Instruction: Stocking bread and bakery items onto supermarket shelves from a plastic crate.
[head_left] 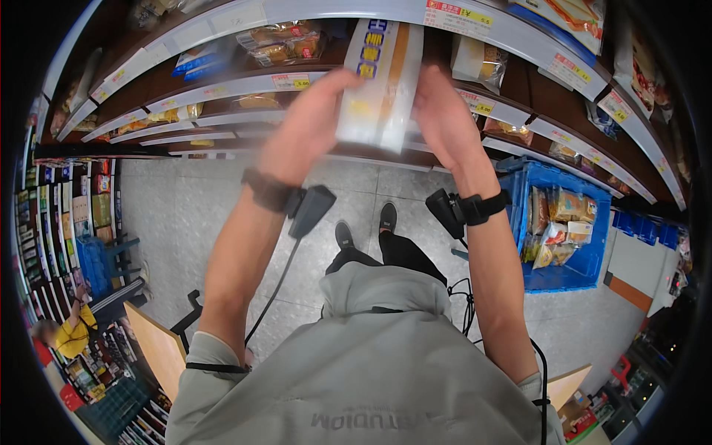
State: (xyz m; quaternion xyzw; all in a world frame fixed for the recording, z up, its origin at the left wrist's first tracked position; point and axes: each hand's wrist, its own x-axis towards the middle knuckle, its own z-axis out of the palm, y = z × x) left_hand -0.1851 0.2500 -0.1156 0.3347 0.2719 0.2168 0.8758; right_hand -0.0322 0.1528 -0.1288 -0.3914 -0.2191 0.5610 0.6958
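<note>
A long white packet with blue lettering and a tan stripe is held between my two hands, in front of the shelf rack. My left hand presses on its left side, blurred, with fingers reaching onto the wrapper. Along the opposite side lies my right hand, its fingertips at the packet's edge. The packet's far end reaches up to the white shelf edge. Packaged bread rolls lie on the shelf left of it, and another wrapped bread packet sits on the right.
Lower shelves with price tags curve across below. A blue plastic crate holding several bagged breads stands on the floor to my right. A blue stool, goods shelves and a person in yellow appear at far left. Cables hang from my wrist devices.
</note>
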